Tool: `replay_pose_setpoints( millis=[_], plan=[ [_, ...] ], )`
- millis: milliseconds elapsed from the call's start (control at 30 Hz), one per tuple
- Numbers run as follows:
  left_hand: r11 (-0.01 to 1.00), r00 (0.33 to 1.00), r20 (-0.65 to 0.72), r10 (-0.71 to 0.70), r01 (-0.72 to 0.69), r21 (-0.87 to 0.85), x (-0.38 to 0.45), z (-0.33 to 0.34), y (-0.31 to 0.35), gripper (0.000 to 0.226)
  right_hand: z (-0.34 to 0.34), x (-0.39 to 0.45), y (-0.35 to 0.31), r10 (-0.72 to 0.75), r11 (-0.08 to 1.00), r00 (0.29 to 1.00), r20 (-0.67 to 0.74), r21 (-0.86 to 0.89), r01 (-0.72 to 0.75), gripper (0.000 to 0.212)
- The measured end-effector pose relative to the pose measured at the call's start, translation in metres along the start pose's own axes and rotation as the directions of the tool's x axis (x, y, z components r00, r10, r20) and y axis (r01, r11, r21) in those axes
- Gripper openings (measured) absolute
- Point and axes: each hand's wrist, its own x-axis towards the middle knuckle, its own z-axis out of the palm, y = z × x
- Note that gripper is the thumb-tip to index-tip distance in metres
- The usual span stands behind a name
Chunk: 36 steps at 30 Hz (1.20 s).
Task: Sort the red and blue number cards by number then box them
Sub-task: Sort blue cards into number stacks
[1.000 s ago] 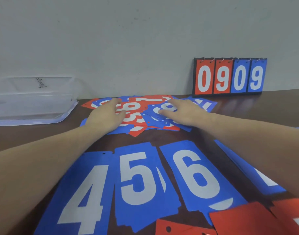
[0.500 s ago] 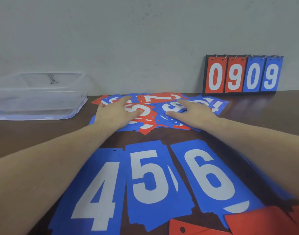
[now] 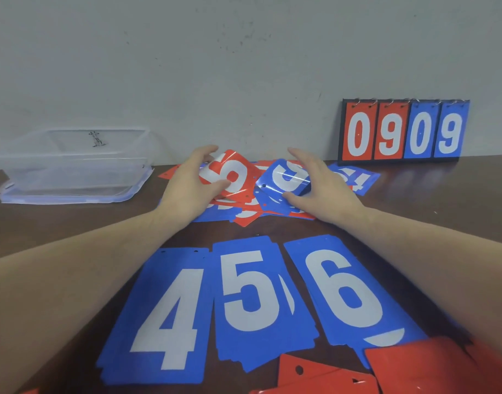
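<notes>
The dark wooden table (image 3: 73,228) stands against a pale grey wall, and the mixed pile of cards (image 3: 261,200) lies in its middle, near the wall. Half a second ago both your hands lay flat on this pile; now each one has lifted a card from it. Your left hand (image 3: 187,186) grips a bent red card (image 3: 232,172) between thumb and curled fingers, and your right hand (image 3: 321,186) grips a bent blue card (image 3: 286,177) in the same way. In front of the pile, nearer to you, three blue cards lie side by side: the 4 (image 3: 164,317), the 5 (image 3: 255,297) and the 6 (image 3: 346,288). Left of the pile stands one clear plastic box (image 3: 73,163). Right of the pile, one scoreboard (image 3: 404,130) leans at the wall and shows four digits, 0909.
</notes>
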Motion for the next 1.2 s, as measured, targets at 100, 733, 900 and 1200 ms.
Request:
replay_pose_setpoints(
  millis=[100, 733, 900, 1200],
  plan=[
    [0.988, 1.000, -0.015, 0.002, -0.005, -0.157, -0.006, -0.002, 0.005, 0.071, 0.000, 0.002, 0.000, -0.019, 0.998, 1.000, 0.015, -0.061, 0.020, 0.089],
    [0.776, 0.954, 0.061, -0.293, 0.275, -0.567, -0.050, -0.046, 0.056, 0.009, -0.065, -0.035, -0.052, 0.093, 0.980, 0.995, 0.023, 0.173, -0.095, 0.039],
    [0.779, 0.953, 0.100, -0.285, 0.292, -0.555, -0.076, -0.058, 0.079, 0.022, -0.096, -0.069, -0.064, 0.245, 0.903, 0.969, 0.008, 0.363, -0.231, 0.033],
    [0.760, 0.960, 0.126, -0.251, 0.276, -0.588, -0.126, -0.076, 0.123, 0.055, -0.143, -0.144, -0.060, 0.318, 0.687, 0.916, 0.244, 0.606, -0.400, 0.022]
  ],
)
